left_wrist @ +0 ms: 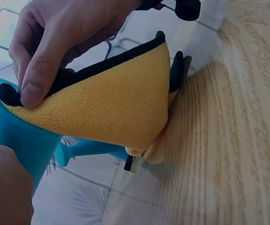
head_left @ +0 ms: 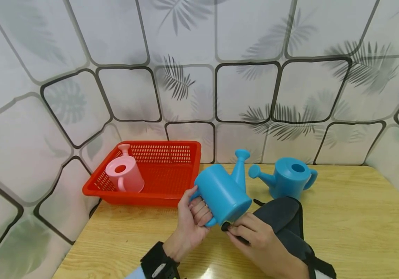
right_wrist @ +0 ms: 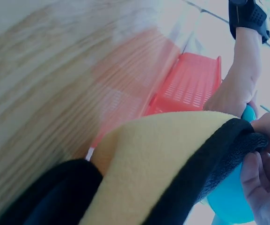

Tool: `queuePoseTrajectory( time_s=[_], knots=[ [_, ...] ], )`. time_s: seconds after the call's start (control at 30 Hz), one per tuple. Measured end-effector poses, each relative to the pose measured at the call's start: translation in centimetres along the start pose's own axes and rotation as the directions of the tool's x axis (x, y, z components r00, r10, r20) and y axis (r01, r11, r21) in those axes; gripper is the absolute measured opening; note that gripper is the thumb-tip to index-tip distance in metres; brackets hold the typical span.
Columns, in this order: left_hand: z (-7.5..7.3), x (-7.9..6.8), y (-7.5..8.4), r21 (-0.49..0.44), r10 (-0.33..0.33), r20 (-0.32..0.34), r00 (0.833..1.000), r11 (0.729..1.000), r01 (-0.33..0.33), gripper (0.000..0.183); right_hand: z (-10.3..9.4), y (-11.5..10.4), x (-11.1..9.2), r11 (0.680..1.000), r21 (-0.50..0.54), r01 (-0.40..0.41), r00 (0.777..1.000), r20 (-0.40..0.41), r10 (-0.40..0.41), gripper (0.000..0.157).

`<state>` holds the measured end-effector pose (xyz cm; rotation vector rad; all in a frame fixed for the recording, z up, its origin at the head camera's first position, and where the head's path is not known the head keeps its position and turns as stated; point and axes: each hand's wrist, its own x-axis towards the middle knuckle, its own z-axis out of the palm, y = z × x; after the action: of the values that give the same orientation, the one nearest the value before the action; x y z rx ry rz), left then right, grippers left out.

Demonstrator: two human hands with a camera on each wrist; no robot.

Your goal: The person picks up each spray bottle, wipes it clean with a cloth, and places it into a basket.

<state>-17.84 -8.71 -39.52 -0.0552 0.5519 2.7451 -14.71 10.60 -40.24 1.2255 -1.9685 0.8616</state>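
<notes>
My left hand [head_left: 193, 217] grips the handle of a blue watering can [head_left: 220, 190], tilted above the table with its spout pointing up and away. My right hand [head_left: 255, 238] pinches a corner of a cloth [head_left: 283, 217] right at the can's base. Dark grey shows on one face of the cloth; its other face is yellow, with black edging, as the left wrist view shows on the hanging cloth [left_wrist: 111, 98]. From the right hand the cloth drapes down to the table. Just behind it stands a second blue watering can [head_left: 290, 178], upright, spout to the left.
A red plastic basket [head_left: 143, 199] sits at the back left of the wooden table [head_left: 353, 224]. Inside it, at its left end, is a pink watering can [head_left: 128, 176]. A patterned wall covering [head_left: 189, 93] rises behind the table.
</notes>
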Motion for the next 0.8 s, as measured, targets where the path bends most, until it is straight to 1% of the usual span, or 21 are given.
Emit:
queuePoseTrajectory(
  time_s=[0.2, 0.3, 0.4, 0.5, 0.67, 0.8],
  knots=[
    [-0.05, 0.01, 0.08, -0.004, -0.008, 0.009, 1.000, 1.000, 0.009, 0.050, 0.19, -0.31, -0.06, 1.000, -0.017, -0.024, 0.998, 0.061, 0.025, 0.034],
    [-0.09, 0.07, 0.14, -0.009, -0.012, 0.011, 1.000, 1.000, 0.012, 0.050, 0.24, -0.32, -0.04, 0.999, -0.031, -0.019, 0.997, 0.073, 0.021, 0.032],
    [-0.13, 0.09, 0.15, -0.026, -0.030, 0.000, 1.000, 0.999, 0.030, 0.051, 0.15, -0.38, -0.05, 0.999, -0.042, -0.020, 0.996, 0.081, 0.023, 0.030],
    [-0.14, 0.09, 0.18, -0.030, -0.040, 0.003, 0.999, 0.999, 0.040, 0.051, 0.05, -0.44, -0.07, 0.998, -0.049, -0.027, 0.996, 0.085, 0.031, 0.028],
    [-0.15, -0.02, 0.11, -0.022, -0.028, 0.023, 0.999, 0.999, 0.029, 0.051, -0.14, -0.32, -0.24, 0.997, -0.057, -0.044, 0.996, 0.077, 0.048, 0.031],
    [-0.03, -0.05, 0.17, -0.021, -0.032, 0.013, 0.999, 0.999, 0.032, 0.050, -0.36, -0.02, -0.39, 0.996, -0.071, -0.060, 0.996, 0.060, 0.065, 0.031]
  ],
)
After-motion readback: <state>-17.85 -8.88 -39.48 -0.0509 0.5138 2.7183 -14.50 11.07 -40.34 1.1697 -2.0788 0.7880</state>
